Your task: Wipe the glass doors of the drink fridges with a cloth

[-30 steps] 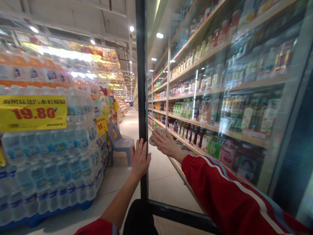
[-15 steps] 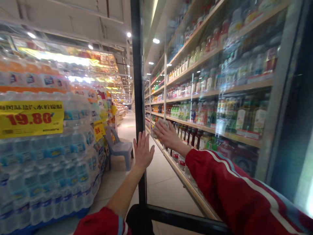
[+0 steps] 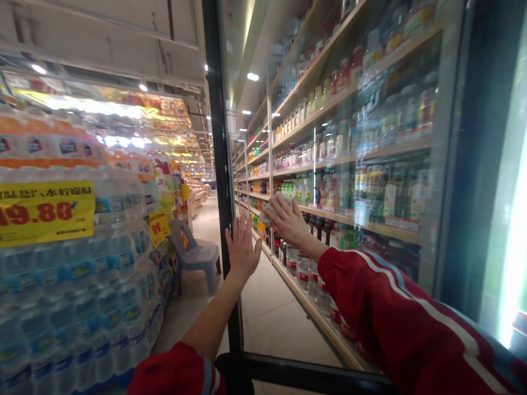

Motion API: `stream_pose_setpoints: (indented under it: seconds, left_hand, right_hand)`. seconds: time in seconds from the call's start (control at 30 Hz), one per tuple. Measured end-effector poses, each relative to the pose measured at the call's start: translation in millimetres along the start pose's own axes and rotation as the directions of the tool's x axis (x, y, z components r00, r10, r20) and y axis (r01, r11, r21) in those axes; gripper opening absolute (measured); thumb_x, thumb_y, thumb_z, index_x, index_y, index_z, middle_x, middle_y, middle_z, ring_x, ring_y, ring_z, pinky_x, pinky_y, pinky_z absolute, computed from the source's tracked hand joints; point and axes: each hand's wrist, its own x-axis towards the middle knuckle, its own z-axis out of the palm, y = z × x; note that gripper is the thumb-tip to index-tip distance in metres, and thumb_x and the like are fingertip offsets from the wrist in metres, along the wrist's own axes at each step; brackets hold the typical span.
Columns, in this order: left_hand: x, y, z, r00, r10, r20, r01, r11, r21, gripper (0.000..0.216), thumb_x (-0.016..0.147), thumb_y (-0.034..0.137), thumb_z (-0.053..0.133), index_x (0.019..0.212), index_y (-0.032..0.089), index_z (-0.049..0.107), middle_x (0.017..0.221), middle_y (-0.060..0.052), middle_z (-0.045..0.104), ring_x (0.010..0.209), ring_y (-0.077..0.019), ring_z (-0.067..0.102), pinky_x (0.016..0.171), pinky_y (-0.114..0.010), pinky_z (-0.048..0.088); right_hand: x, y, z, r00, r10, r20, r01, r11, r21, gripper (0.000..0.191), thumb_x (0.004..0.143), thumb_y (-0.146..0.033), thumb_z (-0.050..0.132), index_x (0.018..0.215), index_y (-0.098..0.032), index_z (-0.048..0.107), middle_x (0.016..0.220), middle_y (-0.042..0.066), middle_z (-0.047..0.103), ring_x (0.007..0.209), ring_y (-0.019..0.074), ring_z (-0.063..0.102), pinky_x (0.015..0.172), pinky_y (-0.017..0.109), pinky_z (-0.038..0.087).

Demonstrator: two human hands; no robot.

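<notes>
In the head view a glass door [image 3: 280,329] with a black frame [image 3: 218,131] stands ajar in front of me. My left hand [image 3: 244,252] lies flat with fingers spread against the door's edge, partly over the frame and partly over the glass. My right hand [image 3: 290,222] presses a crumpled, light greyish cloth [image 3: 268,213] against the pane. The cloth pokes out past the fingertips, and the palm hides the rest. Both sleeves are red with white and light-blue stripes.
Seen in the glass are shelves [image 3: 395,227] of bottled drinks. On the left rises a stack of wrapped water bottles [image 3: 86,312] bearing a yellow price sign [image 3: 45,213]. Behind it a grey plastic chair [image 3: 197,253] stands beside the aisle floor [image 3: 209,216].
My right hand and the cloth have slid a little to the right across the glass, away from the black frame. My left hand stays near the door's edge. The whole view has shifted slightly.
</notes>
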Motion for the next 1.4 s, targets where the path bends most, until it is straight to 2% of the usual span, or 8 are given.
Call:
stream_pose_setpoints:
  seconds: [0.17, 0.4, 0.67, 0.9, 1.17, 1.23, 1.33, 1.4]
  left_hand:
    - [1, 5, 7, 1.0, 0.027, -0.009, -0.027, 0.999, 0.027, 0.056, 0.089, 0.035, 0.041, 0.139, 0.013, 0.03, 0.143, -0.017, 0.035, 0.138, -0.0255, 0.022, 0.112, -0.049, 0.012]
    - [13, 17, 13, 1.0, 0.03, -0.003, -0.03, 0.999, 0.027, 0.054, 0.088, 0.034, 0.042, 0.137, 0.012, 0.033, 0.143, -0.019, 0.035, 0.138, -0.0256, 0.021, 0.112, -0.049, 0.013]
    - [22, 39, 27, 0.998, 0.067, -0.002, -0.067, 0.998, -0.01, 0.054, 0.088, 0.034, 0.041, 0.138, 0.013, 0.033, 0.144, -0.017, 0.034, 0.138, -0.026, 0.022, 0.112, -0.049, 0.014]
    - [23, 50, 36, 0.994, 0.11, -0.011, -0.111, 0.993, -0.044, 0.054, 0.088, 0.033, 0.041, 0.137, 0.012, 0.034, 0.143, -0.018, 0.035, 0.137, -0.0267, 0.023, 0.112, -0.049, 0.013]
    - [24, 73, 48, 0.981, 0.187, -0.045, -0.191, 0.976, -0.105, 0.054, 0.088, 0.032, 0.045, 0.137, 0.012, 0.034, 0.143, -0.018, 0.035, 0.139, -0.0242, 0.019, 0.113, -0.046, 0.009]
    - [25, 78, 51, 0.981, 0.192, -0.039, -0.195, 0.974, -0.118, 0.055, 0.088, 0.033, 0.045, 0.138, 0.013, 0.034, 0.143, -0.017, 0.035, 0.139, -0.0238, 0.018, 0.113, -0.046, 0.008]
    - [25, 83, 54, 0.978, 0.204, -0.037, -0.207, 0.969, -0.137, 0.055, 0.088, 0.034, 0.044, 0.138, 0.014, 0.034, 0.143, -0.017, 0.035, 0.139, -0.0237, 0.018, 0.113, -0.046, 0.008]
    - [25, 87, 55, 0.977, 0.209, -0.037, -0.212, 0.966, -0.151, 0.055, 0.088, 0.034, 0.044, 0.138, 0.014, 0.034, 0.143, -0.018, 0.035, 0.139, -0.0238, 0.018, 0.113, -0.046, 0.008]
  right_hand:
    - [-24, -2, 4, 0.991, -0.129, 0.023, 0.13, 0.991, -0.023, 0.042, 0.087, -0.032, 0.049, 0.129, -0.025, 0.047, 0.143, 0.007, 0.039, 0.136, 0.0258, 0.027, 0.111, 0.054, 0.007]
    - [-6, 41, -21, 0.971, 0.212, -0.108, -0.223, 0.969, -0.105, 0.041, 0.09, -0.031, 0.043, 0.13, -0.024, 0.046, 0.145, 0.009, 0.036, 0.137, 0.0275, 0.025, 0.109, 0.055, 0.01]
    - [-46, 33, -16, 0.993, 0.103, -0.057, -0.109, 0.988, -0.114, 0.043, 0.088, -0.033, 0.046, 0.131, -0.026, 0.045, 0.143, 0.007, 0.039, 0.137, 0.0252, 0.024, 0.111, 0.052, 0.007]
    - [-50, 64, -33, 0.928, 0.328, -0.179, -0.354, 0.925, -0.14, 0.041, 0.089, -0.031, 0.044, 0.129, -0.026, 0.048, 0.143, 0.007, 0.039, 0.138, 0.0239, 0.02, 0.111, 0.052, 0.008]
    - [-80, 55, -29, 0.948, 0.284, -0.143, -0.305, 0.94, -0.153, 0.041, 0.088, -0.031, 0.044, 0.129, -0.027, 0.047, 0.143, 0.006, 0.039, 0.138, 0.0228, 0.02, 0.111, 0.051, 0.006]
    - [-85, 65, -31, 0.918, 0.353, -0.182, -0.38, 0.913, -0.145, 0.04, 0.088, -0.031, 0.043, 0.128, -0.027, 0.048, 0.143, 0.006, 0.039, 0.138, 0.0224, 0.019, 0.111, 0.051, 0.007]
    - [-90, 83, -39, 0.793, 0.538, -0.285, -0.584, 0.804, -0.108, 0.042, 0.089, -0.03, 0.039, 0.129, -0.024, 0.048, 0.144, 0.009, 0.036, 0.139, 0.0237, 0.016, 0.11, 0.052, 0.01]
    - [-95, 88, -43, 0.734, 0.595, -0.327, -0.651, 0.754, -0.091, 0.043, 0.089, -0.029, 0.037, 0.13, -0.022, 0.047, 0.145, 0.01, 0.034, 0.139, 0.0244, 0.015, 0.11, 0.052, 0.011]
